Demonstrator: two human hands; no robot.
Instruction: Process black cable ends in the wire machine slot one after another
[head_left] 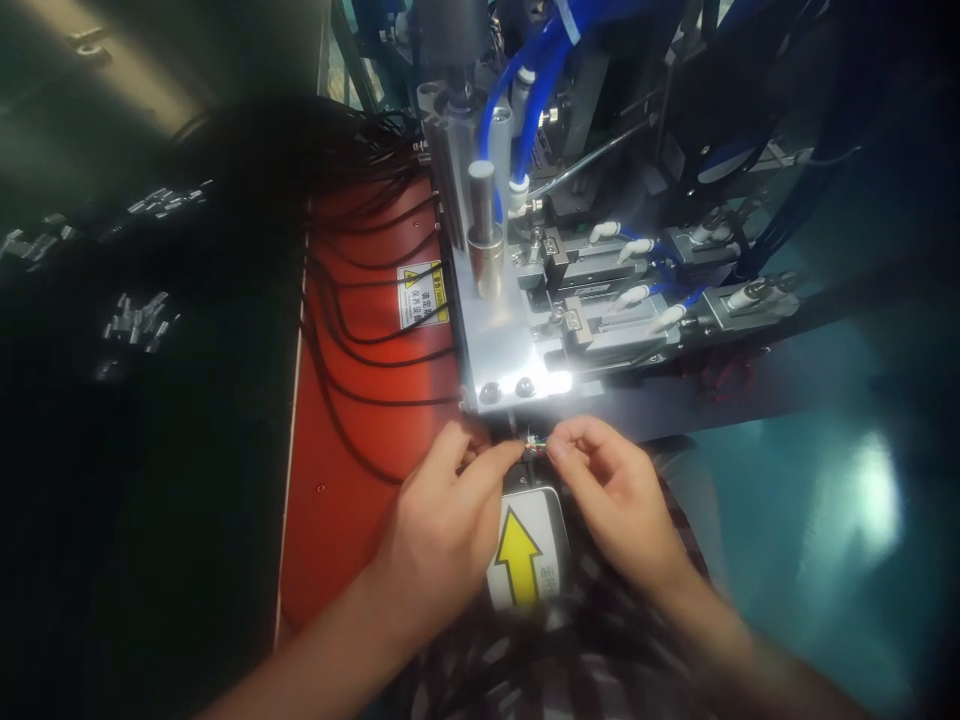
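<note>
My left hand (442, 515) and my right hand (611, 490) meet just below the front edge of a metal machine block (502, 340). Both pinch the end of a thin black cable whose small coloured wire tips (534, 443) show between my fingertips. The left thumb and forefinger press together on the cable from the left. The right fingers are curled and pinch it from the right. Under my hands sits a white label with a yellow arrow (521, 555) that points toward the machine.
Several black cables (360, 330) loop over the red machine surface (337, 500) on the left, beside a yellow warning sticker (421, 293). Blue air hoses (525, 90) and pneumatic cylinders (675, 300) crowd the back right. Small metal parts (139, 320) lie in the dark far left.
</note>
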